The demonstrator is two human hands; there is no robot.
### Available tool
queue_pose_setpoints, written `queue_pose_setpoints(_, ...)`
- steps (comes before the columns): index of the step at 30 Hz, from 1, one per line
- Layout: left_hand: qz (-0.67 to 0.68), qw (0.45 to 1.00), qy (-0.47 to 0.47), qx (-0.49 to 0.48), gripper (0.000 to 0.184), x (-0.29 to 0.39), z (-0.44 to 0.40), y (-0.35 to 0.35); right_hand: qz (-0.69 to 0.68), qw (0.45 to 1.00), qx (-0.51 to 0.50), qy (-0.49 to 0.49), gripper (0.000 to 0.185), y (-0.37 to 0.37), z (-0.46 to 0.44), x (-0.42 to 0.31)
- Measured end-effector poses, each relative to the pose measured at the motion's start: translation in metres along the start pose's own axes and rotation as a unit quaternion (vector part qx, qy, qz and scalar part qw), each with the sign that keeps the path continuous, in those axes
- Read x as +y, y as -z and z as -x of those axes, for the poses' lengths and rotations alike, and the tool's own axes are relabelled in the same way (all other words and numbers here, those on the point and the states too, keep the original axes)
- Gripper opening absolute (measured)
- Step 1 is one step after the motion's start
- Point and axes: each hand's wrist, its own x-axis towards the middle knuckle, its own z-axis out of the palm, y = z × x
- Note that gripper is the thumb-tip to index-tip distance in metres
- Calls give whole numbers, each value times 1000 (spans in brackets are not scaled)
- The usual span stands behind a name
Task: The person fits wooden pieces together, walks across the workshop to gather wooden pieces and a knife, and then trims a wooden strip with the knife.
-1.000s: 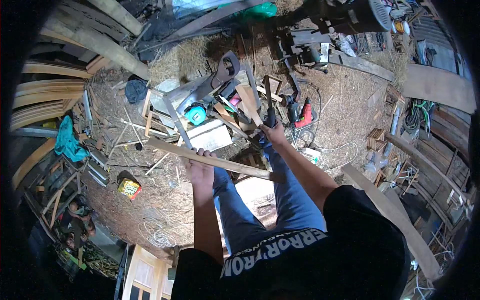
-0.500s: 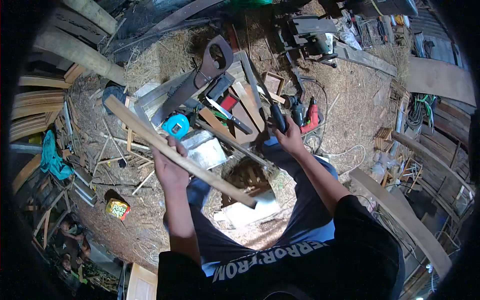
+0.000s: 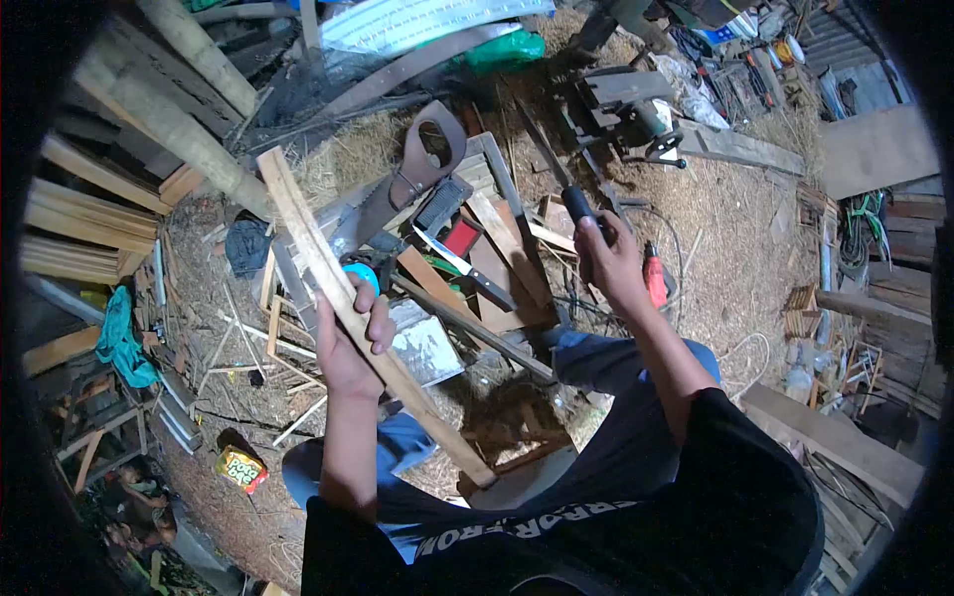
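Note:
My left hand (image 3: pixel 350 348) grips a long wooden strip (image 3: pixel 308 223), which slants from the upper left down towards my lap. My fingers wrap its right edge. In my right hand (image 3: pixel 611 263) is a black-handled tool with a long narrow blade (image 3: pixel 545 147), pointing up and left, away from the wood. Between and beyond the hands lie a handsaw (image 3: pixel 429 164), a kitchen knife with a black handle (image 3: pixel 489 288) and a red box (image 3: pixel 460 238). A blue tape measure (image 3: pixel 362 272) is partly hidden behind my left fingers.
A red power drill (image 3: pixel 654 278) lies right of my right hand. Farther off stands a dark metal machine (image 3: pixel 631 109). Wood planks (image 3: pixel 94 214) are stacked at the left, near a yellow snack bag (image 3: pixel 240 469). Shavings cover the ground.
My right hand has lifted the bladed tool up and to the right. The strip in my left hand has turned steeper and shows another face. The camera view has shifted.

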Motion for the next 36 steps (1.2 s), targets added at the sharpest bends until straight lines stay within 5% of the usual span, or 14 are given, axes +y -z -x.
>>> queue_pose_setpoints(8, -20, 989, -46, -138, 46, -4, 23, -6, -48, 993, -29, 102, 27, 13, 48, -37)
queue_pose_setpoints(18, -318, 921, -215, -63, 58, 34, 115, -86, -103, 965, -56, 233, 33, 3, 112, -57)
queue_pose_setpoints(21, -406, 881, -237, -53, 54, 56, 139, -111, -160, 950, -130, 234, 19, 3, 105, -50)
queue_pose_setpoints(24, -556, 800, -222, -35, 52, 75, 138, -101, -189, 943, -154, 228, 20, 1, 112, -50)
queue_pose_setpoints(26, -679, 703, -209, 32, 52, 75, 120, -69, -175, 951, -155, 203, 22, 1, 117, -52)
queue_pose_setpoints(30, -861, 477, -177, -8, 46, 54, 110, -13, -246, 943, -152, 162, 18, 0, 131, -55)
queue_pose_setpoints(34, -942, 318, -103, -43, 44, 24, 124, 9, -200, 956, -154, 152, 15, 7, 150, -47)
queue_pose_setpoints(36, -941, 306, -121, -80, 44, 19, 125, 24, -130, 961, -165, 179, 15, 14, 155, -35)
